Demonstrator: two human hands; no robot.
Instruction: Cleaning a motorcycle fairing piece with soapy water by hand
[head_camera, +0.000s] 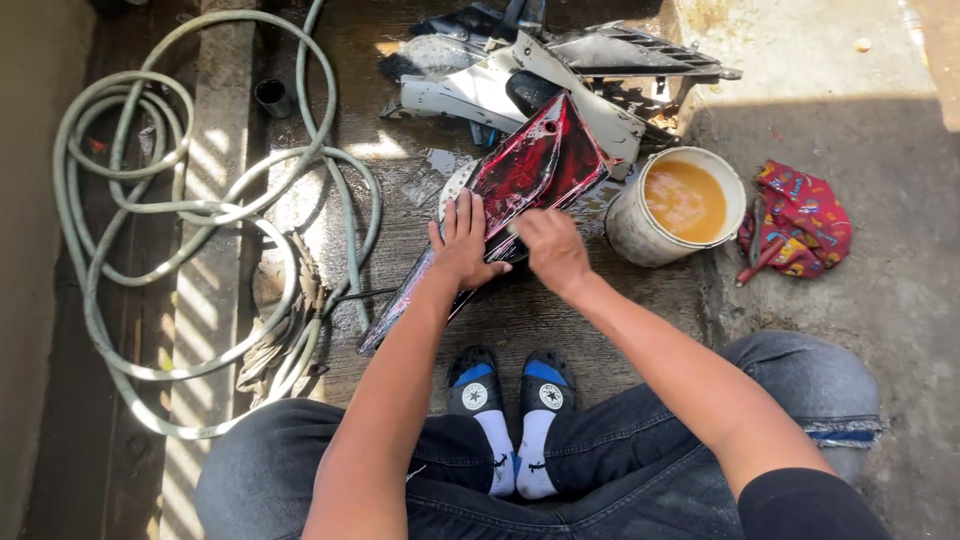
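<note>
A long red and black glossy body panel (530, 165) lies tilted on the wet concrete in front of my feet. My left hand (464, 240) presses flat on the panel's lower part, fingers spread. My right hand (548, 248) sits just to the right on the same panel, fingers closed around something small and pale that I cannot make out. Both forearms reach out over my knees.
A white bucket (640, 235) of orange-brown liquid stands right of the panel. A colourful rag (805, 215) lies beyond it. Grey and black body panels (520, 75) are piled behind. A coiled green hose (180, 210) lies at left, with a small metal cup (272, 96).
</note>
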